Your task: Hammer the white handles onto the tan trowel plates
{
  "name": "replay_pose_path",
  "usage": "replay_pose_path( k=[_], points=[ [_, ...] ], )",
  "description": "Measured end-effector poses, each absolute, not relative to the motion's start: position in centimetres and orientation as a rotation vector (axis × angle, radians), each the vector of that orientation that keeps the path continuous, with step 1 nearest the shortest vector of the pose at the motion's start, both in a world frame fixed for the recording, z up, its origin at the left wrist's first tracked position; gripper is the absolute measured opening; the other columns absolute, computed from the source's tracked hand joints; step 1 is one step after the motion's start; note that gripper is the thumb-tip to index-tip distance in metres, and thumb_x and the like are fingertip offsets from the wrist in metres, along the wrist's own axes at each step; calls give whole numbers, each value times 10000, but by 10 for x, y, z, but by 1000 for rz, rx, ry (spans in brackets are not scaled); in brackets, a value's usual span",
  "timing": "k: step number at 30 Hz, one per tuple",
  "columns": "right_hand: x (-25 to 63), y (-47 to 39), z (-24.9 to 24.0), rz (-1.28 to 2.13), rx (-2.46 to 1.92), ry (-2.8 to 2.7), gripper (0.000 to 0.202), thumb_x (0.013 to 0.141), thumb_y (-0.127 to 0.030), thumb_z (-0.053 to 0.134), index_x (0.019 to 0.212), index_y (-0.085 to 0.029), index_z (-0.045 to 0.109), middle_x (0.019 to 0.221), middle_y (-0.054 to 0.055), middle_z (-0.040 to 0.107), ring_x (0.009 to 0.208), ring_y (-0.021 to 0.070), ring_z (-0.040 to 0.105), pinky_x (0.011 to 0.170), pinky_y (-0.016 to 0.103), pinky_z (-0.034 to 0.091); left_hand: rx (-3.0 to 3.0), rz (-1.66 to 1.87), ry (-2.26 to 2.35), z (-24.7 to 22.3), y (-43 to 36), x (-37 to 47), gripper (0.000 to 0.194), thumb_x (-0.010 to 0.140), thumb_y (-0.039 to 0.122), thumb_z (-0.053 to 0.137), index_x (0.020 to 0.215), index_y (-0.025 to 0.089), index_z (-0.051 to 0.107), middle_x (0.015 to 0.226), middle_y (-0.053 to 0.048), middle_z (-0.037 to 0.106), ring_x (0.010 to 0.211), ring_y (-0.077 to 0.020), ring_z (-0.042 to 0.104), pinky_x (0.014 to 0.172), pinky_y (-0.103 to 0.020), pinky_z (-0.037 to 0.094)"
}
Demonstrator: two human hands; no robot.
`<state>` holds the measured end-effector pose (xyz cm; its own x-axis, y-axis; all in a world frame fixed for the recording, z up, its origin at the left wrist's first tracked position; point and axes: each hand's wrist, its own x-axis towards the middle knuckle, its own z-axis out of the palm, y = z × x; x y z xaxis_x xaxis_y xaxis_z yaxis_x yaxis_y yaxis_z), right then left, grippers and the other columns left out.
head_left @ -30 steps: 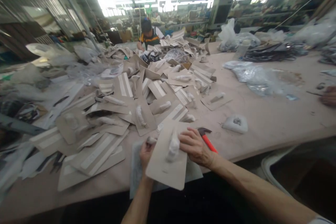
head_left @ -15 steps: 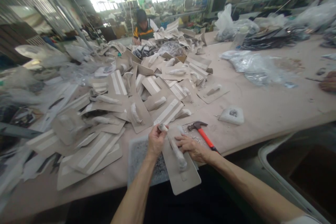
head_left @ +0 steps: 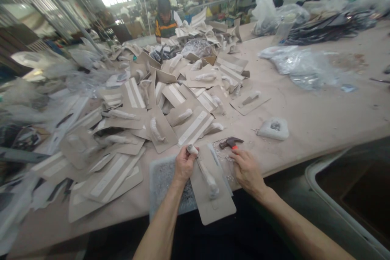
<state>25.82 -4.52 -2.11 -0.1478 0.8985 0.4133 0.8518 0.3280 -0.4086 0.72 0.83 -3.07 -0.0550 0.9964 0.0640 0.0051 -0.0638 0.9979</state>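
My left hand (head_left: pixel 184 164) is closed round the end of a wrapped whitish handle (head_left: pixel 206 175), fixed along a flat grey-beige board (head_left: pixel 199 199). The board lies tilted at the table's front edge, its lower end sticking out over it. My right hand (head_left: pixel 248 170) is on the red grip of a claw hammer (head_left: pixel 232 143), fingers curled over it, hiding most of the grip. The hammer head rests on the table just beyond that hand. Under the board and my left wrist is a translucent tray (head_left: pixel 157 170) with small dark bits.
A large heap of similar boards (head_left: pixel 195 124) covers the table's middle and left. A white block (head_left: pixel 273 129) lies right of the hammer. Clear plastic bags (head_left: pixel 301 65) lie farther back right. Across the table sits a person (head_left: pixel 166 22). A metal frame (head_left: pixel 310 172) stands front right.
My right hand has left the board's handle and moved right onto the hammer's grip. My left hand still holds the handle end. The view has tilted down slightly.
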Motion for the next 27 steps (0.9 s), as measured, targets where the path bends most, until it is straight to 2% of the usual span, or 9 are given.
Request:
replay_pose_path(
  k=[4,8,10,12,16,19,22,25,27],
  points=[
    [278,-45,-16,40,-1927,-1987,265,927,-187,477,1118,-138,653,1239,170,617,1108,306,556,963,434,444,1254,1281,1231,-34,9,8,310,819,400,717,1032,178,681,1015,-74,761,908,-191,700,849,-291,530],
    [287,-45,-8,293,-2224,-2036,284,974,-291,470,1146,-124,621,1089,170,629,1003,292,613,842,382,468,1243,1308,1250,-35,7,11,302,792,362,722,1035,194,658,1027,-65,765,942,-201,713,888,-304,536],
    [288,-43,-4,451,-2272,-2056,285,969,-270,472,1185,-128,590,1055,151,633,942,268,635,783,354,458,1270,1322,1271,-35,6,13,290,782,332,717,1032,200,652,1017,-60,766,935,-203,718,881,-303,540],
    [288,-40,-1,594,-2246,-2042,225,910,-201,519,1110,-127,589,980,127,640,891,251,638,745,335,442,1331,1316,1301,-34,5,14,264,785,307,704,1024,204,661,1004,-53,767,919,-203,718,866,-298,539],
    [286,-35,10,1241,-2137,-1453,100,761,-121,558,801,-192,501,677,6,545,629,173,558,583,281,401,1483,1294,1371,-31,4,13,200,790,271,673,979,210,691,929,-37,762,868,-205,703,823,-291,527],
    [277,-37,28,1581,-1959,-1046,73,807,-187,483,795,-222,420,621,-50,469,477,113,433,467,245,361,1552,1282,1360,-29,3,14,187,792,246,650,969,218,701,891,-30,756,837,-206,690,801,-290,517],
    [262,-42,56,1478,-1805,-1122,90,894,-307,430,853,-235,397,647,-70,453,454,96,397,438,225,351,1547,1281,1345,-30,2,14,206,792,245,646,988,226,703,888,-22,754,826,-202,684,797,-288,508],
    [243,-44,81,1033,-1551,-1508,195,954,-415,426,921,-225,455,660,-47,499,530,122,482,510,245,394,1552,1285,1356,-31,0,15,202,787,247,644,977,223,707,868,-15,741,816,-196,671,792,-281,497],
    [232,-42,91,694,-1468,-1807,236,986,-411,393,936,-205,497,676,-7,547,577,145,515,556,267,383,1568,1286,1359,-31,0,15,199,785,253,642,969,218,708,859,-14,732,805,-192,662,786,-279,492]
  ],
)
